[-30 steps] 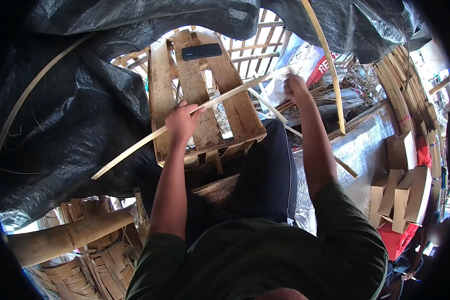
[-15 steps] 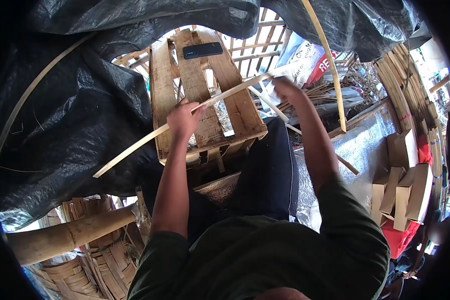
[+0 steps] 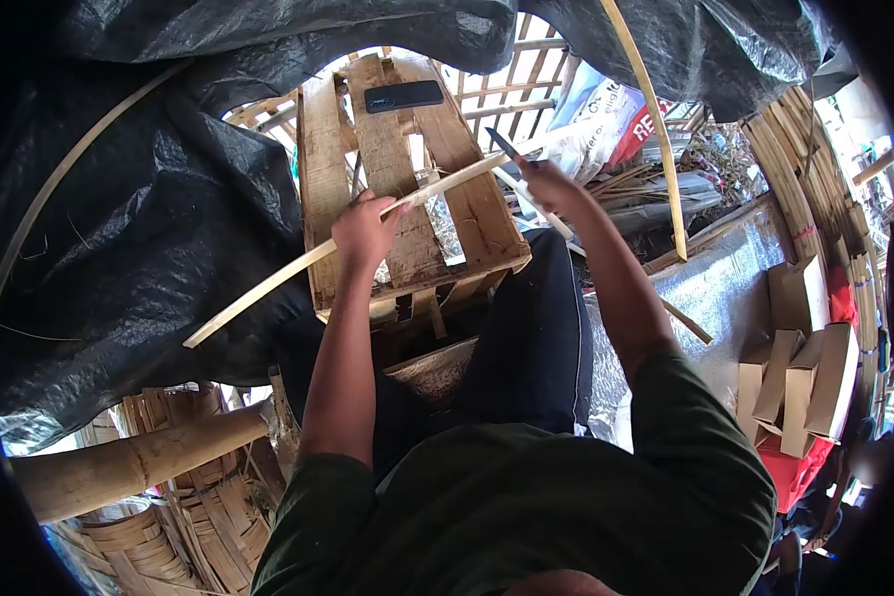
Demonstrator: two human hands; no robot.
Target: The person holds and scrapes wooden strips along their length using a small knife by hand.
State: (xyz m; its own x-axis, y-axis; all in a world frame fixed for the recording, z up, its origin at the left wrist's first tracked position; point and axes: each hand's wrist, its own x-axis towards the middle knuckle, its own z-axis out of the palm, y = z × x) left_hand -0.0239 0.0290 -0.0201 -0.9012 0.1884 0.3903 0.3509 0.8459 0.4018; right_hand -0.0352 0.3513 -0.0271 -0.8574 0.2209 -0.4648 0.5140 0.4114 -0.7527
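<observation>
A long pale bamboo strip (image 3: 258, 297) slants across a wooden slatted crate (image 3: 392, 179) standing before my knees. My left hand (image 3: 365, 234) is closed around the strip near its middle, over the crate's left slats. In my right hand (image 3: 551, 189) is a knife, its dark blade (image 3: 503, 145) pointing up and to the left. The blade is close to the strip's far end; whether it touches cannot be made out. My fingers hide most of the knife's handle. A black phone (image 3: 404, 96) lies on the far end of the crate.
Black plastic sheeting (image 3: 139, 219) hangs at the left and top. Open cardboard boxes (image 3: 805, 377) stand at the right, beside silvery foil sheeting (image 3: 715, 288). A curved bamboo strip (image 3: 656, 119) hangs at upper right. A thick bamboo pole (image 3: 149, 465) lies lower left.
My right hand has moved slightly down and left, and the knife blade, blurred or hidden before, now shows clearly. My left hand and the strip have hardly moved.
</observation>
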